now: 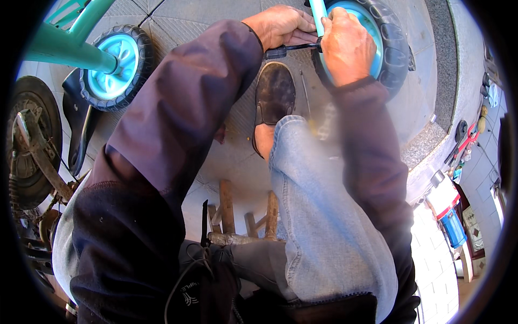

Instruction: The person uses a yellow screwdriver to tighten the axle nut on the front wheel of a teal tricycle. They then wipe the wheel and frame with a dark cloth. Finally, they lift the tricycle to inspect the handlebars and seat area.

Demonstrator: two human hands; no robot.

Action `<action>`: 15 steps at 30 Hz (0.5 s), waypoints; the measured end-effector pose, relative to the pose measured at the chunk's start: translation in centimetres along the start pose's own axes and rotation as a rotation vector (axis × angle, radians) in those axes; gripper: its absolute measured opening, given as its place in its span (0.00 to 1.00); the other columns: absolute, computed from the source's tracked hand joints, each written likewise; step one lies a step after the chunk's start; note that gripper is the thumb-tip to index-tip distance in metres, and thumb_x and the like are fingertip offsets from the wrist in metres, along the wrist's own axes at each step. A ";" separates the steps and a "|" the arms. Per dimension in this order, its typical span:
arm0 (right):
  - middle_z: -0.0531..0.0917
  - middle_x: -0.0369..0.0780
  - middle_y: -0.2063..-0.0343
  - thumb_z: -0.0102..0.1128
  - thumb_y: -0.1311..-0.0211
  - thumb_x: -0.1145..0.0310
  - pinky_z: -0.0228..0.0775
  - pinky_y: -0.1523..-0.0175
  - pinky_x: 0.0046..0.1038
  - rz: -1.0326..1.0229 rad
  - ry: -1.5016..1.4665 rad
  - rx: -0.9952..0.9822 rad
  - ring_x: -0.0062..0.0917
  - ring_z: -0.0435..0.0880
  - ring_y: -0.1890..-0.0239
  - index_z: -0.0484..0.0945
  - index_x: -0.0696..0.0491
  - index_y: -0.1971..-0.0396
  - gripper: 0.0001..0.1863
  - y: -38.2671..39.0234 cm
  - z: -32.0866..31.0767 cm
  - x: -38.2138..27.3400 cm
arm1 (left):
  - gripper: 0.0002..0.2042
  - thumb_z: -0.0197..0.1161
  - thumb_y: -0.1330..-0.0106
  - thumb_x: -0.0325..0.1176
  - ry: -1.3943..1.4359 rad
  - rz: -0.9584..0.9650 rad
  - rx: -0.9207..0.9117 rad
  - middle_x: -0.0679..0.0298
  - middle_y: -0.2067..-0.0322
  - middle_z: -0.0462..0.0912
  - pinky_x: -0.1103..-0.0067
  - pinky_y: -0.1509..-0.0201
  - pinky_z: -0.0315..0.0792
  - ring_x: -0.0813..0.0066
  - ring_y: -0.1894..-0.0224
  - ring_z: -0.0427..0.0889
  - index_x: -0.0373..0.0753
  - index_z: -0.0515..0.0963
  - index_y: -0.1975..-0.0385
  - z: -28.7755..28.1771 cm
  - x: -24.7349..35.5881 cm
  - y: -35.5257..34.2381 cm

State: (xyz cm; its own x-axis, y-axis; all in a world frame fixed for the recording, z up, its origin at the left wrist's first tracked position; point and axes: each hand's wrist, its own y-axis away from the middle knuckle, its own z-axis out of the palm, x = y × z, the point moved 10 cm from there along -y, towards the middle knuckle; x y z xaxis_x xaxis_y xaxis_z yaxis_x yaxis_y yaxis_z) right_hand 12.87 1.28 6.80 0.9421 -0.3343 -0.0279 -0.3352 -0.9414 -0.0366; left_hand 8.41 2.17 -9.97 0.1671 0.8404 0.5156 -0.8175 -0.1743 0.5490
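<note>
My left hand (281, 27) reaches in from the left, its fingers bent together at a light turquoise tube (317, 9). What they hold is hidden. My right hand (348, 47) is closed against the same tube from the right, in front of a wheel (393, 46) with a black knobbly tyre and light blue hub. Its grip is partly hidden too. Between the hands, a thin black bar (302, 47) runs sideways from the tube's lower end. At the bar's left end is a flat black block (275, 52), pedal-like in shape, just under my left hand.
A second small wheel (116, 67) joins a thick turquoise frame (65, 47) at upper left, beside a black saddle (81, 124). My dark shoe (275, 92) rests near a thin rod (305, 92). A wooden stool (226, 205) stands below; tools (469, 140) lie at right.
</note>
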 end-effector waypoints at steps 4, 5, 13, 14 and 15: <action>0.80 0.45 0.73 0.54 0.38 0.60 0.69 0.66 0.43 0.041 0.114 -0.037 0.45 0.79 0.69 0.74 0.55 0.72 0.13 -0.1 0.5 0.0 | 0.10 0.53 0.35 0.26 0.029 -0.016 0.007 0.56 0.56 0.80 0.76 0.45 0.73 0.69 0.55 0.82 0.31 0.73 0.56 0.4 0.1 0.3; 0.80 0.45 0.74 0.54 0.38 0.60 0.69 0.66 0.42 0.038 0.128 -0.037 0.44 0.79 0.70 0.74 0.55 0.72 0.13 -0.1 0.3 0.0 | 0.10 0.53 0.35 0.26 0.028 -0.018 0.015 0.56 0.56 0.80 0.76 0.45 0.73 0.69 0.54 0.81 0.31 0.73 0.55 1.1 0.5 0.9; 0.77 0.46 0.77 0.52 0.40 0.65 0.68 0.69 0.44 -0.018 0.027 0.084 0.43 0.79 0.74 0.71 0.54 0.73 0.08 0.2 -1.5 -1.1 | 0.11 0.52 0.33 0.27 0.129 -0.045 -0.091 0.57 0.55 0.79 0.76 0.44 0.73 0.69 0.52 0.80 0.31 0.72 0.54 0.1 -0.6 -0.7; 0.77 0.46 0.78 0.52 0.40 0.65 0.68 0.69 0.44 -0.018 0.029 0.083 0.43 0.79 0.74 0.71 0.54 0.73 0.08 0.2 -1.4 -1.0 | 0.11 0.51 0.33 0.27 0.142 -0.043 -0.075 0.57 0.55 0.79 0.77 0.44 0.73 0.69 0.52 0.80 0.31 0.72 0.54 0.0 -0.7 -0.9; 0.77 0.46 0.78 0.52 0.40 0.65 0.68 0.69 0.44 -0.018 0.032 0.082 0.43 0.79 0.74 0.71 0.54 0.73 0.08 0.2 -1.4 -0.9 | 0.11 0.51 0.33 0.28 0.154 -0.041 -0.060 0.57 0.55 0.79 0.77 0.44 0.73 0.69 0.52 0.80 0.30 0.72 0.54 0.0 -0.9 -1.1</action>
State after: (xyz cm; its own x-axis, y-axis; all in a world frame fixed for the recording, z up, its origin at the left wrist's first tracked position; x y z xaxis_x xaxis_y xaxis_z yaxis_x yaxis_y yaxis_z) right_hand 12.00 1.29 8.20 0.9476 -0.3194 0.0056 -0.3165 -0.9411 -0.1189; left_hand 9.14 1.65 -11.06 0.1185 0.9159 0.3836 -0.8436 -0.1109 0.5253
